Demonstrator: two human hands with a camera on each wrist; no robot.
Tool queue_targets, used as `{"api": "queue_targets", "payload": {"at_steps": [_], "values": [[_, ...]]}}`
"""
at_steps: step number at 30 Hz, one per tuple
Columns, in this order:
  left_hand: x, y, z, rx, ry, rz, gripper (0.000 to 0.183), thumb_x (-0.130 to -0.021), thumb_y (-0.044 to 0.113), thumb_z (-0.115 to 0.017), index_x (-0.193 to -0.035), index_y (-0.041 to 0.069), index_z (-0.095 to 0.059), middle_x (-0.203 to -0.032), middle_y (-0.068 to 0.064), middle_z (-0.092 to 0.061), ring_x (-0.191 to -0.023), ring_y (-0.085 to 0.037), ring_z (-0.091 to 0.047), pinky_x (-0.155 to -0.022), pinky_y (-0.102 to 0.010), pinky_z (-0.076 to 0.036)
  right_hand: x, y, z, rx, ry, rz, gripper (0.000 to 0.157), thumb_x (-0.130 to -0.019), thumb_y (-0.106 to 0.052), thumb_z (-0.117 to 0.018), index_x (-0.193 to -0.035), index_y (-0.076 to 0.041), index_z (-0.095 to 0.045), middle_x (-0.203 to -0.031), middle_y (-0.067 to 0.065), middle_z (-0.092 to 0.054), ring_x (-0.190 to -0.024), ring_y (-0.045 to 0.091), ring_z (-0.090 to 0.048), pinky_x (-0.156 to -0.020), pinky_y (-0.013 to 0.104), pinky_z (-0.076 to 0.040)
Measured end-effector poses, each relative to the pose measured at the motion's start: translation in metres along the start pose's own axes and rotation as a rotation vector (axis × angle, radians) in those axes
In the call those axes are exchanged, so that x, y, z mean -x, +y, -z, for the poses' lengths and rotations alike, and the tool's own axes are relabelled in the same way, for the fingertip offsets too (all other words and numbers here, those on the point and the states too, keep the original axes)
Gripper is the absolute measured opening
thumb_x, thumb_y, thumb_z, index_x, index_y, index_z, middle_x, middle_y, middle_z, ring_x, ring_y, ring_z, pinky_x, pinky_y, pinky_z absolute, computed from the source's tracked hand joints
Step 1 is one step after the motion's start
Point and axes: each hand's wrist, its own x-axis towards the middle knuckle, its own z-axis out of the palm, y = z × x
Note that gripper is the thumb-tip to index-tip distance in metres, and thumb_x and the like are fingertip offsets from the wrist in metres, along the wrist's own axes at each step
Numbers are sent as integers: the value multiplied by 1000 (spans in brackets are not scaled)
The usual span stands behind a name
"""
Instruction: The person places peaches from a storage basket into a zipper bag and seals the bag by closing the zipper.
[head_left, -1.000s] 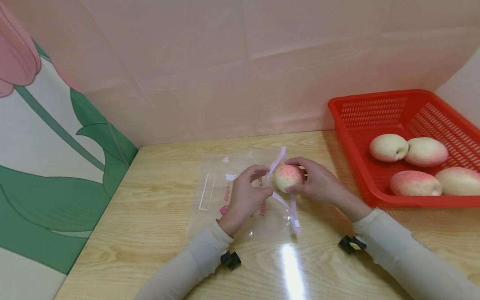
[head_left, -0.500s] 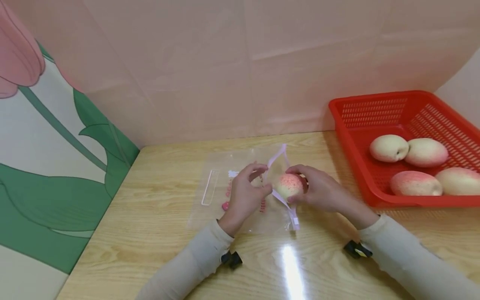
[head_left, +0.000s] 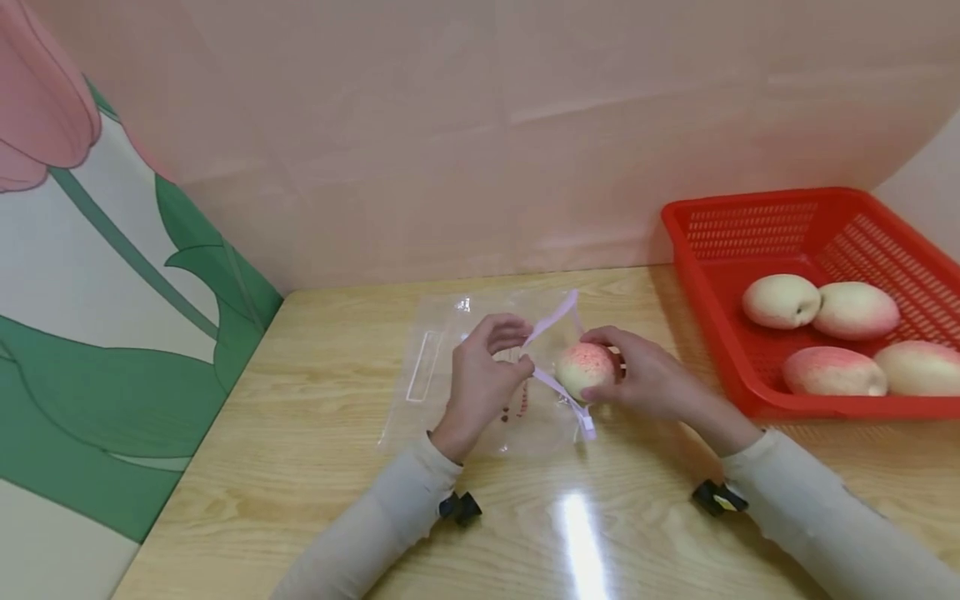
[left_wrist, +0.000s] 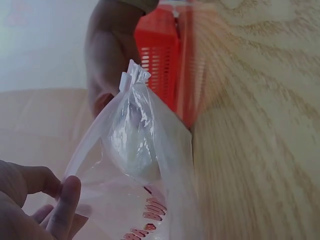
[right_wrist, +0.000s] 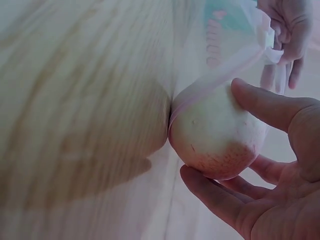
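Observation:
A clear zip bag [head_left: 431, 417] with a lilac seal and red print lies on the table, its mouth spread apart toward the right. My left hand [head_left: 483, 379] pinches the seal between thumb and fingers, as the left wrist view shows. At the mouth, my right hand [head_left: 648, 375] grips a pale peach [head_left: 585, 368] with a pink blush, fingers on one side and thumb on the other. Seen from the right wrist, the lilac lip [right_wrist: 220, 77] crosses the front of the peach. Clear film [left_wrist: 132, 145] overlaps the peach in the left wrist view.
To the right stands a red plastic basket [head_left: 712, 333] with several more peaches [head_left: 832, 371] in it. A pinkish sheet [head_left: 420, 167] covers the wall behind the wooden table [head_left: 247, 500]. A painted tulip panel [head_left: 112, 400] borders the left side.
The peach has come down slightly into the bag's mouth with my right hand. My left hand has risen a little with the seal, and the bag's near corner has drawn inward.

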Motion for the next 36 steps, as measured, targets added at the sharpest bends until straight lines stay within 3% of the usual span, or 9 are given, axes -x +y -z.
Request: {"api": "queue_targets", "payload": {"at_steps": [11,16,21,31,36], "values": [[-2,-5,-2,98,-16,87,45,-80,-9,-69,-120,11,-66,-112,-10,-76,-106,-29,-72,-82,-25,-60,2,-1,0,15,19,31,72,-75,-33,-87,-133,-8,-52,-124,15,-63,-101,29,-61,-82,40,-53],[-4,-7,-2,25,-37,83,40,-81,-7,-69,-118,9,-69,-112,-8,-76,-104,-22,-72,-86,-25,-59,2,-1,0,10,24,36,71,-75,-31,-87,-133,-9,-52,-125,15,-63,-102,28,-61,-82,38,-51],[-4,-9,-1,-46,-46,97,35,-81,-5,-70,-113,11,-72,-110,-5,-75,-100,-18,-70,-80,-23,-60,2,-1,0,6,20,34,69,-76,-30,-87,-132,-10,-52,-123,14,-63,-102,28,-61,-83,40,-52],[-4,-12,-2,-83,-51,87,34,-82,-3,-72,-112,12,-73,-109,-3,-75,-96,-17,-70,-74,-23,-60,2,2,-2,14,19,-1,71,-76,-32,-87,-134,-10,-51,-126,13,-62,-105,29,-60,-86,44,-53],[-5,-13,-1,-84,-48,83,34,-81,-3,-72,-112,12,-73,-109,-3,-75,-95,-16,-70,-74,-22,-58,1,1,-3,8,44,-11,71,-74,-34,-88,-132,-11,-54,-123,13,-64,-103,29,-62,-83,39,-53]]}}
